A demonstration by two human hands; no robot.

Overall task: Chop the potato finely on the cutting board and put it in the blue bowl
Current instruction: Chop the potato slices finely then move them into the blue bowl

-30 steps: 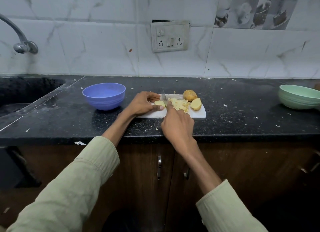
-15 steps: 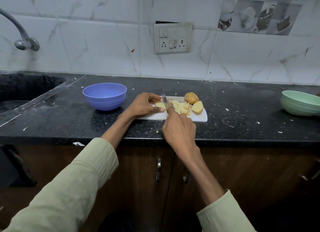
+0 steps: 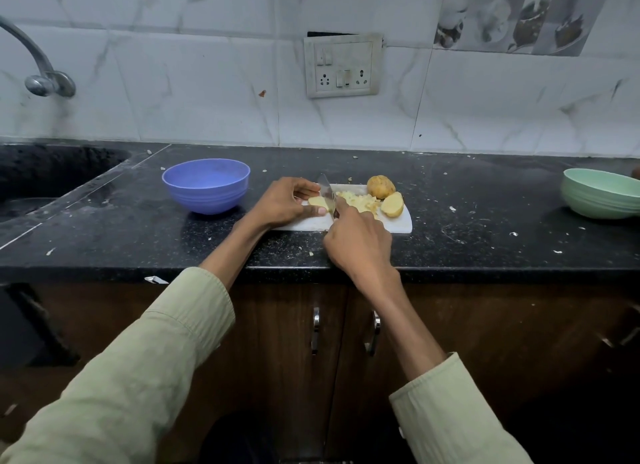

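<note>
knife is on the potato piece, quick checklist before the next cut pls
1. Right hand grips the knife: ok.
2. Left hand holds the potato piece steady: ok.
3. Left fingertips clear of the blade: cannot tell, they sit very close.
4. Cutting board flat on the counter: ok.
5. Room beside the chopped pile for new cuts: ok.
6. Blue bowl nearby, upright, ready for the pieces: ok.

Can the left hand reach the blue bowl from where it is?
Probably yes. The left hand holds a potato piece beside the blue bowl, with only bare counter between them.
</note>
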